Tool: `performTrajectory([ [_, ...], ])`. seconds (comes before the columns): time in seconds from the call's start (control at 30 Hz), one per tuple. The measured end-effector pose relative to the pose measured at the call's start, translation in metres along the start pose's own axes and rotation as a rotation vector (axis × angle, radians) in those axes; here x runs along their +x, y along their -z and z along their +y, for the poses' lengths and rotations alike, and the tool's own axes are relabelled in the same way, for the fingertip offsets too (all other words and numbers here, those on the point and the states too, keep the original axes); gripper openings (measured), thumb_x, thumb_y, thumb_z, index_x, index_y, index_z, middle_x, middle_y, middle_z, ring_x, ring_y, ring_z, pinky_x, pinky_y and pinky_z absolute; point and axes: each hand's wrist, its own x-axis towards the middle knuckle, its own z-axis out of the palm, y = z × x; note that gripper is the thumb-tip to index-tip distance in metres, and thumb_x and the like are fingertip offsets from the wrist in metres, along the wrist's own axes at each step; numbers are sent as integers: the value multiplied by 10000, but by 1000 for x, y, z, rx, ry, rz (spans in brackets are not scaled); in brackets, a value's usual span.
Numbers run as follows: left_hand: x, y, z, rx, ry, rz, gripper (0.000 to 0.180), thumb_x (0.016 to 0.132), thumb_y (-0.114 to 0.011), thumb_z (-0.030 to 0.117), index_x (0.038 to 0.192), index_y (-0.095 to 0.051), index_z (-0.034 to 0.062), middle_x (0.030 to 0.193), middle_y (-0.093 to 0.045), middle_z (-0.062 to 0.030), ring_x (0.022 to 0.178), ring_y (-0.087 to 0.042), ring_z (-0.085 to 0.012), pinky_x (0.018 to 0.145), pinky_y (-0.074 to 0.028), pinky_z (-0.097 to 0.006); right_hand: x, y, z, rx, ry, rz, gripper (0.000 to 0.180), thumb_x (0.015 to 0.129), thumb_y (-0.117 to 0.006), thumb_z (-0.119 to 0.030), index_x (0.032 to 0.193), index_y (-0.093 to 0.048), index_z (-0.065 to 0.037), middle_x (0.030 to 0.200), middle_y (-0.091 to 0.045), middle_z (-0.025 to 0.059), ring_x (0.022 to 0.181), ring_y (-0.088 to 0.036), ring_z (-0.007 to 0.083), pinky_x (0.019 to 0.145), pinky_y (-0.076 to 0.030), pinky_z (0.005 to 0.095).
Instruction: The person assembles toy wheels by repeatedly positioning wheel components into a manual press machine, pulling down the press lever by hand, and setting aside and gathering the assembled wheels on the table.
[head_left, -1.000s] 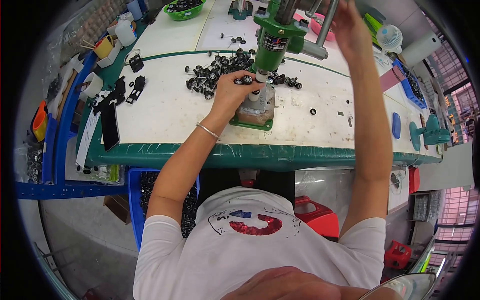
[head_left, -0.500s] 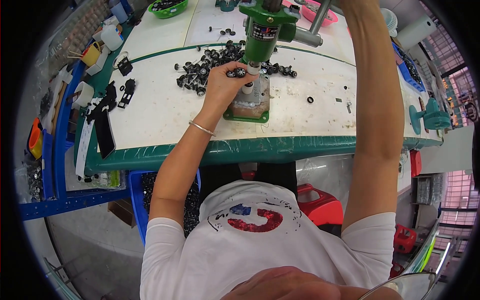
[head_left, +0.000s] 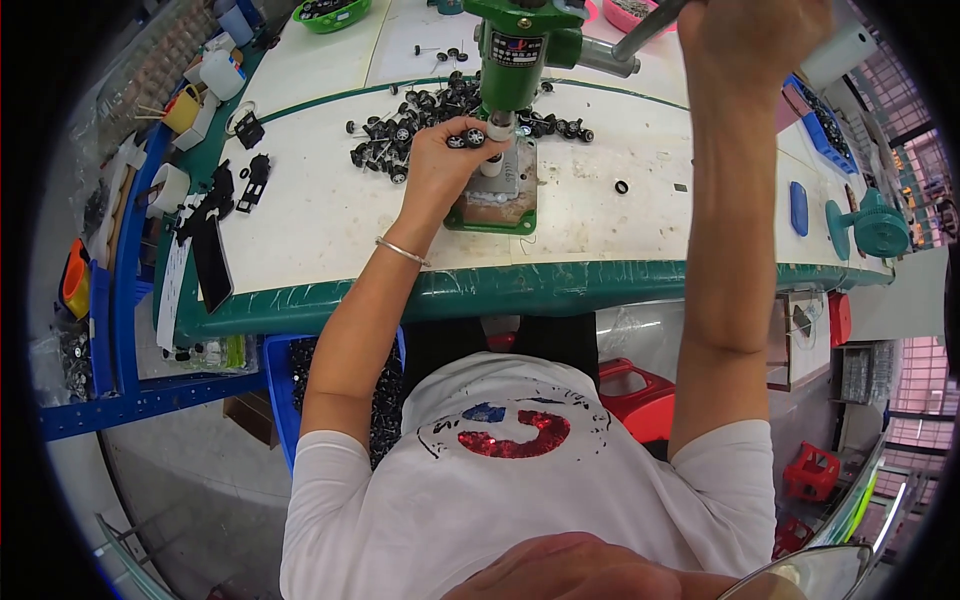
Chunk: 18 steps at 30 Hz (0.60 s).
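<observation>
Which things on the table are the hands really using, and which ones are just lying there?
Being used:
left hand holding a small wheel-and-axle piece
green press
right hand on the press lever

Just lying about:
pile of black wheels
black ring
green bowl
blue tray
yellow cup

I work in a small factory workshop: a green hand press [head_left: 515, 60] at top centre, loose toy wheels [head_left: 400, 135] on my green-edged bench [head_left: 330, 215], parts bins [head_left: 100, 330] at left.
</observation>
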Motion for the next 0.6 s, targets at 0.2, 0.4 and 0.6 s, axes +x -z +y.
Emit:
performTrajectory([
  [0.2, -2, -7, -3, -60, 50, 28, 283, 677, -808, 161, 924, -718, 60, 715, -629, 16, 594, -509, -48, 543, -433, -218, -7, 36, 13, -970, 1019, -410, 210, 870, -547, -61, 1053, -597, 27, 655, -523, -15, 408, -289, 10, 370, -225, 180],
  [0.4, -1, -4, -8, -323, 87, -21, 239, 753, -745, 95, 980, -687, 46, 754, -629, -9, 567, -482, -54, 455, -319, -199, 43, 17, 1, -811, 539, -203, 154, 874, -568, -107, 1005, -588, -28, 600, -374, -87, 444, -303, 5, 385, -218, 180],
  [0.6, 11, 27, -34, -1128, 275, 33, 284, 864, -599, 105, 1139, -566, 39, 787, -617, -37, 813, -634, -201, 470, -373, -236, 125, 75, -11, -724, 200, -14, 122, 888, -571, -134, 986, -563, -63, 610, -390, -67, 428, -308, 23, 365, -220, 184],
])
